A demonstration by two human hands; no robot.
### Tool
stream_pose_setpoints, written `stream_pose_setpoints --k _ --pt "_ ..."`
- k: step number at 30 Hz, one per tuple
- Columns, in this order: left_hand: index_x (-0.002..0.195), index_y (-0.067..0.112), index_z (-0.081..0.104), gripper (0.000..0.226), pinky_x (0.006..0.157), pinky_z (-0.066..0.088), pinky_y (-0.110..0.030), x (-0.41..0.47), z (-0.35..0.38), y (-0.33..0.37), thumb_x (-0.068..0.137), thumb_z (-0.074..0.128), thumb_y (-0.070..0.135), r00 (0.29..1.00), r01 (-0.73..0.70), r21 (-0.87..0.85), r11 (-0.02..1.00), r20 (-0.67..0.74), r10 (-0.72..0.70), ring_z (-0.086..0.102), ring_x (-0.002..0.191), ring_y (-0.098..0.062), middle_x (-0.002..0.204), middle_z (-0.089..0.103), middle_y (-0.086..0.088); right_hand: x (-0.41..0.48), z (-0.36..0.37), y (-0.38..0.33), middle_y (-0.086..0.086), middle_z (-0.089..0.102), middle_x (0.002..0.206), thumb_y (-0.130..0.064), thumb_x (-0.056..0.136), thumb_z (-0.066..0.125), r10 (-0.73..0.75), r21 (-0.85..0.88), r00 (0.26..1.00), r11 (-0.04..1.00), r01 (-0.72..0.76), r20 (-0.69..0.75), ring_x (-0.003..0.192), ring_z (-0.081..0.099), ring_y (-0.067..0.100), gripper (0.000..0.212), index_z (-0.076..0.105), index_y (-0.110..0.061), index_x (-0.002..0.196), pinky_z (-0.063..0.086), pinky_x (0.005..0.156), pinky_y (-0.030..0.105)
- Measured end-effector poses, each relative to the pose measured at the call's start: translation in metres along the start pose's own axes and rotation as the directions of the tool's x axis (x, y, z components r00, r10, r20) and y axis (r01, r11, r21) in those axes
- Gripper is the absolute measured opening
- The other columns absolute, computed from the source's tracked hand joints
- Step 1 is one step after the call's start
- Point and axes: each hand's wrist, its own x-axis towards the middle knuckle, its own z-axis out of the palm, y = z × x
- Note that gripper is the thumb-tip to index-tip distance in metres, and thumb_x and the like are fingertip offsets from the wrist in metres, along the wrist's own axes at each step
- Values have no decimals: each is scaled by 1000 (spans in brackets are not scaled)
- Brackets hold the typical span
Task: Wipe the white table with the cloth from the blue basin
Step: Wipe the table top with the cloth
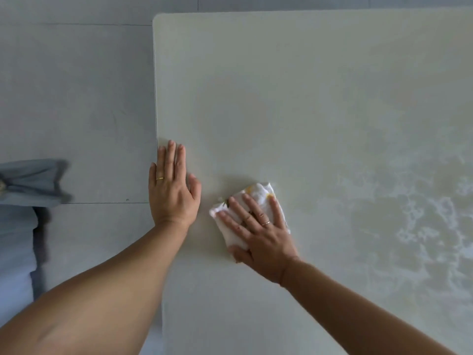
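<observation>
The white table (307,98) is being seen from above, and it is filling most of the view; its left edge and one rounded far corner are showing against the grey tiled floor (76,85).

The cloth (258,198) is lying on the table near the left edge, in the lower middle of the view. It is white with some yellow marks on it, and it is folded into a small thick pad. It is being pressed flat under the right hand (258,237) — the palm is lying on the near part of the cloth, the fingers (238,208) are spread and stretched over it, and the thumb is tucked against the near side of the pad. Two thin rings are being worn on this hand.

The left hand (171,190) is being laid flat on the table, just beside the left edge and a little apart from the cloth. Its four fingers are kept together and pointing away from the person, the thumb is held out to the side, and nothing is being held in it. A gold ring (160,178) is being worn on one finger.

On the right part of the table a wet film with pale patches (422,213) is showing — the surface around the cloth is looking more even.

At the left border something blue-grey (28,183) is being seen on the floor side, but it is blurred and what it is cannot be told.
</observation>
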Motion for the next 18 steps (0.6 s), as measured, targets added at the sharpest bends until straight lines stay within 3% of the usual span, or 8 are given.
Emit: stream_pose_setpoints --k 1,3,7,9,12,14,16,18 --pt "145 8 38 59 114 25 -46 0 0 0 88 33 24 1000 0 -3 1000 -3 0 27 143 -28 154 31 -10 1 -4 21 -5 17 157 -58 87 43 18 -29 1000 999 -18 -2 146 12 22 71 17 -34 150 10 113 60" --pt "145 8 37 59 114 25 -46 -1 0 0 89 33 23 1000 -2 -3 1000 -7 1 27 143 -27 154 31 -10 6 -15 68 -5 16 158 -60 88 35 255 -24 967 967 -255 -11 146 12 22 69 14 -35 149 6 114 58" --pt "146 9 36 58 114 24 -44 -2 1 0 90 31 24 1000 2 -1 1000 -3 -2 25 144 -27 155 29 -9 19 -20 77 -4 5 160 -59 89 26 668 97 743 743 -663 -35 147 -2 22 68 1 -39 149 -5 114 57" --pt "147 10 34 59 115 22 -43 -1 2 -1 90 29 26 1000 5 -2 1000 10 -5 23 145 -26 156 28 -8 12 -9 26 -1 8 160 -55 88 33 616 93 787 787 -610 -40 147 1 25 70 7 -35 150 -3 113 59" --pt "147 11 33 60 115 21 -43 -1 3 -2 90 27 27 1000 5 -2 1000 27 -4 22 145 -26 157 27 -7 -30 11 -45 -1 12 159 -53 86 42 266 48 964 963 -266 -5 147 5 25 73 15 -32 150 7 112 63" --pt "148 11 33 60 115 20 -43 -1 3 -3 90 26 29 1000 4 3 1000 30 -4 21 145 -26 157 26 -7 -48 13 -33 -4 15 158 -56 88 41 68 18 997 998 -68 20 147 8 22 70 16 -34 150 10 112 61" --pt "148 12 31 60 116 19 -42 -1 5 -4 90 26 29 1000 5 4 1000 30 -5 20 146 -25 157 25 -6 -49 8 3 -7 13 158 -58 90 34 100 -33 995 994 -100 6 147 10 22 68 12 -35 150 7 115 58" --pt "148 13 30 60 116 18 -42 -1 5 -4 91 26 29 1000 5 8 1000 30 -5 18 146 -24 158 24 -6 -43 0 32 -7 8 159 -60 91 27 335 -11 942 942 -335 -9 147 6 21 67 5 -37 150 0 116 55"
